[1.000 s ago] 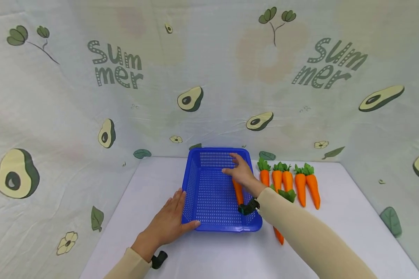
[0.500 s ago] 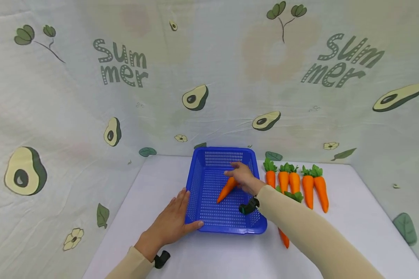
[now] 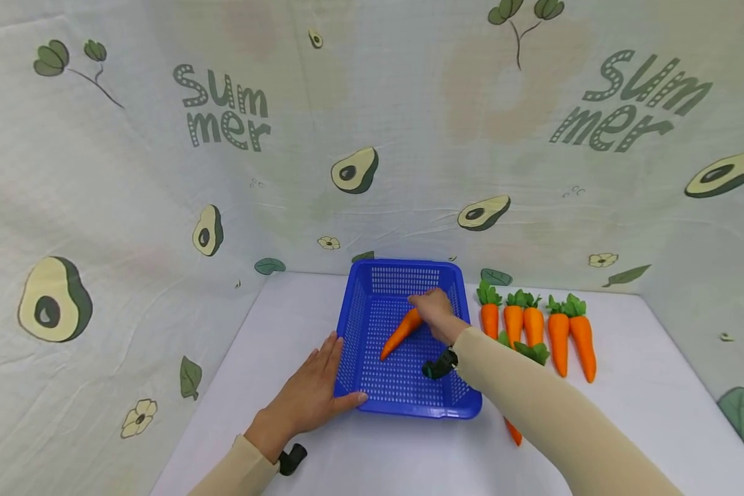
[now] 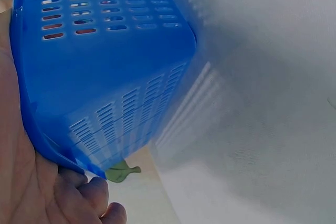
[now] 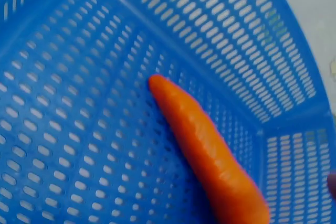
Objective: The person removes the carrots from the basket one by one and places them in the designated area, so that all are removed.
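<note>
Carrot (image 3: 400, 333) lying slanted in blue basket (image 3: 409, 401), thick end held by right hand (image 3: 435, 311). Left hand (image 3: 313, 394) flat, fingers straight, pressing basket's near left corner.

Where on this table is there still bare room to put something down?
The table is bare left of the blue basket beyond the left hand, and along the near edge. Inside the basket, the floor left of the carrot held by the right hand is free. Right of the basket it's crowded: a row of carrots.
</note>
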Motion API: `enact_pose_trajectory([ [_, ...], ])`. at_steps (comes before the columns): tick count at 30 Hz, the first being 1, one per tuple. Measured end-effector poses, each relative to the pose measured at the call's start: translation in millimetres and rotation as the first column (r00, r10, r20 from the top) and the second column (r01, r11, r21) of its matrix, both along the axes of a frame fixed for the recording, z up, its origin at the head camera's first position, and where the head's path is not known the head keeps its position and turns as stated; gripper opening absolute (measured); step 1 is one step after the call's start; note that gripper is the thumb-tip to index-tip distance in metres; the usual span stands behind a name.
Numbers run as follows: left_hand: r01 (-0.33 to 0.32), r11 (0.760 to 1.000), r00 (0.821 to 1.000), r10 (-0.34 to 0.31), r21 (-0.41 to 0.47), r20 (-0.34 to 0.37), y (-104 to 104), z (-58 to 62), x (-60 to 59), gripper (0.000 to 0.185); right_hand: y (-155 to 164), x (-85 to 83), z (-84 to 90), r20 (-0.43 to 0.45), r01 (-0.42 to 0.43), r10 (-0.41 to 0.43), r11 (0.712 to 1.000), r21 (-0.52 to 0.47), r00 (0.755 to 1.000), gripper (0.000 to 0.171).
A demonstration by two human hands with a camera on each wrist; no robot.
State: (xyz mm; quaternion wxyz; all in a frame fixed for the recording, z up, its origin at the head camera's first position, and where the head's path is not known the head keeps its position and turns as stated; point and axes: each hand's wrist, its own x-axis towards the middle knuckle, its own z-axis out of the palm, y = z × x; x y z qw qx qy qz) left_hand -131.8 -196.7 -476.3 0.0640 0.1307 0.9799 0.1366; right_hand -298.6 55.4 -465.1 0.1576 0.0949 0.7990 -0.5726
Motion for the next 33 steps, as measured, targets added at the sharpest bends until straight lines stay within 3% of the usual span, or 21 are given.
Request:
enact_pose_trajectory([
  [3, -0.001, 1.0, 1.0, 0.001, 0.008, 0.007, 1, 0.6, 0.9, 0.114, -2, -4.2, -6.6, 0.086, -0.062, 0.075, 0.989, -0.136, 0.994, 0.063],
  [8, -0.001, 1.0, 1.0, 0.001, 0.003, 0.018, 3, 0.5, -0.1, 0.116, -15, -10.1, -19.1, 0.133, -0.175, 0.239, 0.912, -0.37, 0.962, 0.062],
  [11, 0.003, 1.0, 1.0, -0.003, 0.003, 0.023, 4, 0.3, -0.7, 0.117, -25, -9.8, -23.7, 0.137, -0.172, 0.256, 0.879, -0.445, 0.957, 0.065],
  [15, 0.014, 1.0, 1.0, -0.014, 0.003, 0.018, 4, 0.5, -0.5, 0.118, -38, -5.5, -28.2, 0.163, -0.155, 0.258, 0.869, -0.47, 0.952, 0.065],
  [22, 0.034, 0.999, 0.999, -0.034, -0.012, -0.007, 3, 0.1, -0.2, 0.116, -54, 5.9, -33.9, 0.227, -0.173, 0.31, 0.862, -0.476, 0.923, 0.057],
  [28, 0.039, 0.999, 0.999, -0.039, -0.006, -0.015, 1, -0.2, -1.4, 0.118, -62, 9.9, -32.2, 0.237, -0.167, 0.33, 0.836, -0.522, 0.914, 0.05],
  [33, 0.034, 0.999, 0.999, -0.034, -0.01, -0.004, -2, 0.1, -1.3, 0.118, -64, 13.4, -30.6, 0.227, -0.262, 0.434, 0.804, -0.533, 0.872, 0.05],
])
